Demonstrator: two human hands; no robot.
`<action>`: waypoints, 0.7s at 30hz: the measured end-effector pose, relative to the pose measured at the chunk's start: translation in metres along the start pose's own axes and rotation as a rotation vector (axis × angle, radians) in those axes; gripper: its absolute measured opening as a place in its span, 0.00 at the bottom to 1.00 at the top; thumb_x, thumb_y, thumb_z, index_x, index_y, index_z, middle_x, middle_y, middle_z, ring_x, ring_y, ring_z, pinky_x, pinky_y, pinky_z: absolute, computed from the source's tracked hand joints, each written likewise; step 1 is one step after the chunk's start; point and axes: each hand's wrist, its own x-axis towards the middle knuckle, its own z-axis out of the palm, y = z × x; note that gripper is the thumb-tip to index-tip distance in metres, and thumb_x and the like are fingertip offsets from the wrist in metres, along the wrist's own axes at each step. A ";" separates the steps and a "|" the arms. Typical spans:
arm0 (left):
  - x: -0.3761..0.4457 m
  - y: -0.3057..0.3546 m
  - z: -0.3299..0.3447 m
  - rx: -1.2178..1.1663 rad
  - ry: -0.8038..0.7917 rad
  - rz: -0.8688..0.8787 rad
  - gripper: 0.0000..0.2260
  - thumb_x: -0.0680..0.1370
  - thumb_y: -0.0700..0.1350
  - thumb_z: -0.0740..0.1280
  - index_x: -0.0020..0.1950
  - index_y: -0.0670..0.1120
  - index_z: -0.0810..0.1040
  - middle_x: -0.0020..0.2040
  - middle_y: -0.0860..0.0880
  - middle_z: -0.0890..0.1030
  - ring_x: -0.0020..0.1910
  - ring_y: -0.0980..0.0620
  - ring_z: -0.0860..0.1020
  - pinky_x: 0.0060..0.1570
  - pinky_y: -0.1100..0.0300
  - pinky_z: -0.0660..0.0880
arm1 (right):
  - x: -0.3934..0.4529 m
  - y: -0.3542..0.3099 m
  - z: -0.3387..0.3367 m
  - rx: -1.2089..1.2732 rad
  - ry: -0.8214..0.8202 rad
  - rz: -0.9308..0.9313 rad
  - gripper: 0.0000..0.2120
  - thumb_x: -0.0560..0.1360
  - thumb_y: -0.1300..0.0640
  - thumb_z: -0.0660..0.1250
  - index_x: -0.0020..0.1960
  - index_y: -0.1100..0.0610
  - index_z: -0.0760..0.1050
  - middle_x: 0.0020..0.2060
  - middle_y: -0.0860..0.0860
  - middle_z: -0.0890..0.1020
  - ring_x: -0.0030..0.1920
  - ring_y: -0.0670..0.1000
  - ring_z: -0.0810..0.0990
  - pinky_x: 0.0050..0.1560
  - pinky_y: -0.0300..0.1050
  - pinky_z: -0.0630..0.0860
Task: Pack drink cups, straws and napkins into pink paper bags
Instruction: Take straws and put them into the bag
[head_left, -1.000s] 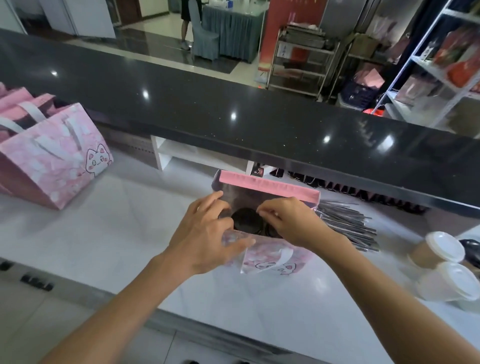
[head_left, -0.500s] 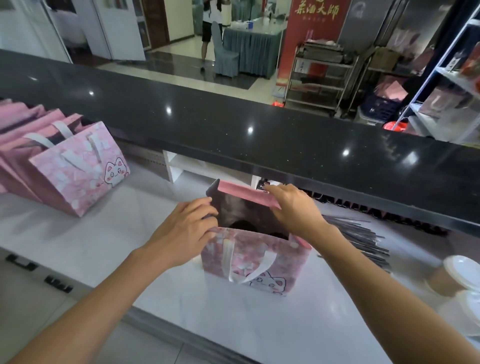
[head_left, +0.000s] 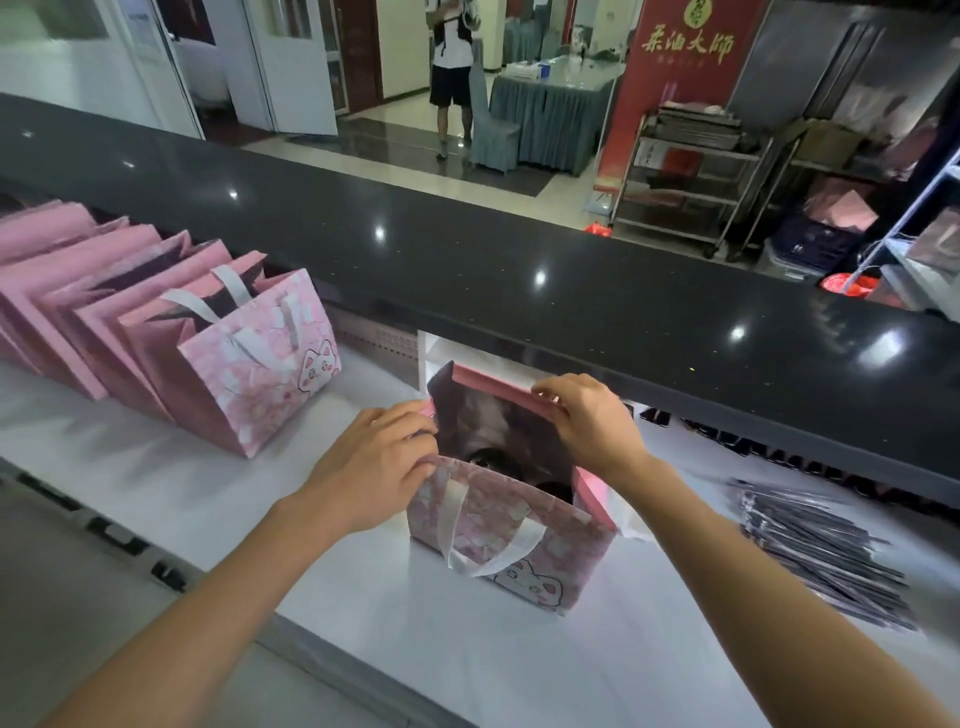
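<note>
Fingers (head_left: 410, 447) of the left hand (head_left: 371, 467) are pinching the left rim of the open pink bag (head_left: 511, 540), which is standing on the white bench (head_left: 363, 597). Right hand (head_left: 587, 426) is gripping the bag's far rim. Dark cup lids (head_left: 491, 460) are showing inside. Wrapped straws (head_left: 821, 551) are lying right of the bag; upright pink bags (head_left: 171, 332) are lining up to its far left.

This is the service side of a drinks shop or eatery: a white worktop (head_left: 519, 649) under a raised black counter (head_left: 519, 270), a row of pink bags (head_left: 156, 332), wrapped straws (head_left: 821, 551), a red banner (head_left: 685, 78), steel racks (head_left: 696, 176) and a draped table (head_left: 550, 114) out front.
</note>
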 end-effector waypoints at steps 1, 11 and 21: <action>-0.001 -0.007 -0.001 -0.001 -0.003 -0.004 0.02 0.76 0.46 0.70 0.46 0.50 0.81 0.56 0.56 0.79 0.70 0.54 0.70 0.60 0.55 0.69 | 0.006 -0.006 0.004 0.000 -0.002 0.003 0.12 0.78 0.63 0.67 0.59 0.55 0.81 0.52 0.52 0.84 0.55 0.57 0.78 0.49 0.57 0.78; 0.046 0.026 -0.009 -0.167 -0.012 0.033 0.16 0.80 0.56 0.58 0.58 0.51 0.81 0.57 0.57 0.80 0.62 0.55 0.75 0.63 0.50 0.71 | 0.003 -0.004 -0.009 0.095 -0.030 0.086 0.12 0.80 0.55 0.68 0.62 0.53 0.81 0.56 0.49 0.84 0.56 0.50 0.80 0.58 0.47 0.76; 0.145 0.170 0.033 -0.230 -0.196 0.191 0.15 0.81 0.53 0.60 0.65 0.52 0.78 0.64 0.55 0.79 0.65 0.51 0.73 0.64 0.51 0.68 | -0.086 0.105 -0.062 0.224 0.045 0.412 0.09 0.79 0.58 0.67 0.56 0.54 0.84 0.50 0.45 0.86 0.50 0.47 0.82 0.57 0.43 0.77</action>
